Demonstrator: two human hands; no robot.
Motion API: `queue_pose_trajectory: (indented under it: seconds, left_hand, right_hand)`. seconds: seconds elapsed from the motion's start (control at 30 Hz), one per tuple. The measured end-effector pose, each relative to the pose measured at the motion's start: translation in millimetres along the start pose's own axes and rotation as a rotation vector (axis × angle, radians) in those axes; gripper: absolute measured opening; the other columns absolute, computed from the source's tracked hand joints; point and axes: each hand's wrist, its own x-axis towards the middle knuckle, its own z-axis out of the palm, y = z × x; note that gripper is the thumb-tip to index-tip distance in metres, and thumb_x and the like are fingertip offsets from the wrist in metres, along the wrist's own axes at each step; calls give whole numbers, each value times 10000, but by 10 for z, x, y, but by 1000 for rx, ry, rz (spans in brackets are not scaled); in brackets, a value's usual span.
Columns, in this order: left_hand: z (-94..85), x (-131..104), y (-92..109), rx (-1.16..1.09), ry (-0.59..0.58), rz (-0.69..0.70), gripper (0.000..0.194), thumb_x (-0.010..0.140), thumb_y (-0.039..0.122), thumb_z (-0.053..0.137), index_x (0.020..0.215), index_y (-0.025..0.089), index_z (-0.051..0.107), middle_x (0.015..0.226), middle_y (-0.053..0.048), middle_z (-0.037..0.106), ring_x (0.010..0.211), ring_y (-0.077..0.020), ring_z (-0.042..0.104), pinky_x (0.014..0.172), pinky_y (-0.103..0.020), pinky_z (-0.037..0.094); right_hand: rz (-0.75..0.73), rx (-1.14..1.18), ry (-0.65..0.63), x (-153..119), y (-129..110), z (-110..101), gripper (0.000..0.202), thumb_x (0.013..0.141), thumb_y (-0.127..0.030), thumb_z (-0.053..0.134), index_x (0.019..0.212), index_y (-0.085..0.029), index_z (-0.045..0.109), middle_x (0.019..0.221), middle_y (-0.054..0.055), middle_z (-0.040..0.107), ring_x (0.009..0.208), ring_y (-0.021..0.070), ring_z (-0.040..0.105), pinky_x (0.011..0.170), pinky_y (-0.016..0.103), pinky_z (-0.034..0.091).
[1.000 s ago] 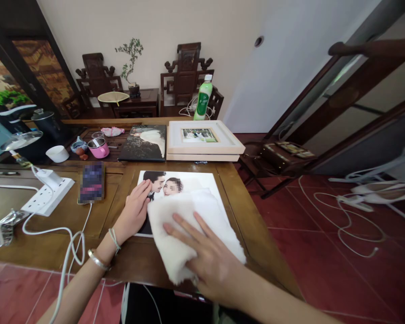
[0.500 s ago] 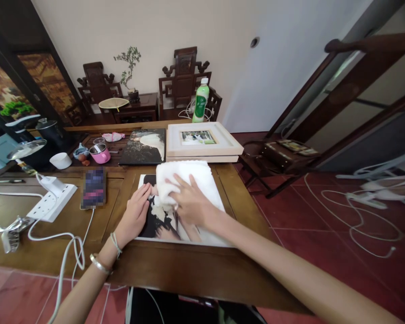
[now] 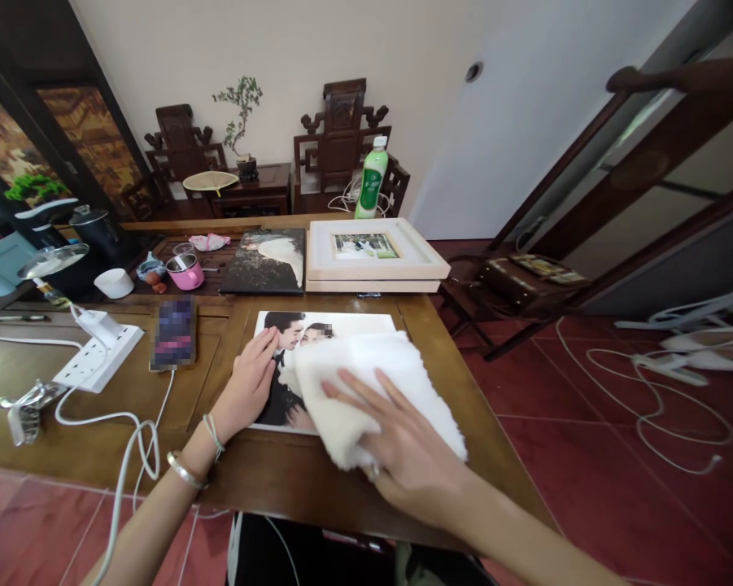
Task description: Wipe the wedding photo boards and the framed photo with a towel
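Observation:
A photo print (image 3: 288, 382) of a couple lies flat on the wooden table near its front edge. My left hand (image 3: 251, 382) rests on its left side, fingers stretched out and holding nothing. A fluffy white cloth (image 3: 415, 382) covers the right half of the print and hangs past its lower edge. On top of the cloth lies my right hand (image 3: 396, 439), fingers pressing into it and the thumb side tucked at a fold. The thumb itself is hidden.
White picture frames (image 3: 375, 281) and a dark photo panel (image 3: 265, 264) sit behind the print. At left are a power strip (image 3: 106, 362), a phone (image 3: 174, 334), a pink cup (image 3: 186, 275) and loose cables. A green bottle (image 3: 372, 181) stands behind the frames.
My right hand has drawn the cloth down and to the right, toward me. The pictured heads are now uncovered. My left hand keeps its place on the print.

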Motion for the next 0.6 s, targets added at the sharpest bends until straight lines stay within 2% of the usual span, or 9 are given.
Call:
queue_pose_trajectory:
  seconds: [0.1,0.2,0.27,0.33,0.4,0.47,0.6]
  left_hand:
    - [5,3,-6,9,4,-3,472,1003,269,308,1460,210,407,1537,-117,389,1433,-244,327,1184,-526,235]
    - [-13,2,21,-6,-8,-23,475,1005,281,307,1465,205,398,1544,-115,378,1443,-242,312,1190,-519,222]
    - [-43,-1,68,-45,0,-28,479,1008,306,316,1474,215,380,1560,-100,353,1454,-231,293,1197,-491,216]
    - [-84,-3,132,-99,46,-18,482,1012,341,327,1477,221,374,1572,-82,333,1460,-213,280,1205,-446,217]
    - [-129,-6,194,-151,122,-9,483,1014,368,328,1468,215,393,1568,-71,343,1459,-202,283,1211,-411,215]
    - [-169,-10,237,-185,189,-10,481,1018,382,314,1458,214,412,1561,-61,359,1453,-201,297,1215,-407,208]
    - [-210,-21,254,-204,221,-11,494,1025,398,255,1457,220,416,1558,-50,365,1445,-207,314,1216,-433,200]
  right_hand:
    - [170,-73,17,205,252,-103,278,736,-81,480,844,-192,710,1507,91,420,1448,315,232,1141,641,166]
    - [283,-145,48,460,426,-160,289,805,-102,468,968,-160,700,1497,135,427,1436,346,253,1112,660,211]
    - [338,-164,35,626,439,-154,291,857,-157,478,1059,-143,687,1501,160,414,1431,384,243,1081,697,222]
    - [341,-158,1,755,351,-114,312,867,-177,496,1118,-147,679,1516,159,390,1435,405,213,1071,724,197]
    - [250,-117,-47,820,185,-60,320,850,-165,520,1117,-175,695,1532,135,368,1442,406,187,1080,732,155]
    - [87,-53,-99,804,-10,-15,307,835,-167,546,1086,-199,719,1547,114,347,1448,399,170,1094,725,111]
    - [-209,72,-189,539,-278,9,278,831,-256,584,1063,-209,730,1572,81,304,1460,386,119,1122,698,26]
